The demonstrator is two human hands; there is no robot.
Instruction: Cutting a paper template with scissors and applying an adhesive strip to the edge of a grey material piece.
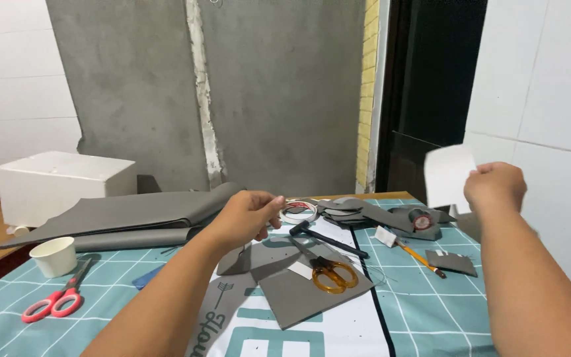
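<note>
Right hand (495, 186): raised above the right edge of the surface (431, 311), well clear of it, with the fingers closed on the edge of a white sheet piece (449, 175), which stands roughly upright in the air to the left of the knuckles.

Left hand (246, 215): held low over the middle of the surface, with the fingers (273, 206) pinched together on a thin strip that leads toward the tape roll (299, 210). The strip itself is too fine to tell its material. The roll lies flat just beside the fingertips, at the near edge of a heap of grey offcuts (365, 213).

Items below and in front of the left hand:
- a grey foam panel (299, 291), lying flat on a white printed sheet
- yellow-handled scissors (330, 272), resting on that panel
- a black hammer (328, 239), lying diagonally just beyond the scissors

Items to the right: a pencil (418, 254) with a white block at its upper end, and a small grey scrap (451, 262) near it.

Items to the left: a long grey roll of sheet material (127, 218), a white foam box (61, 182) behind it, a paper cup (54, 256), and red-handled scissors (57, 301) near the cup
</note>
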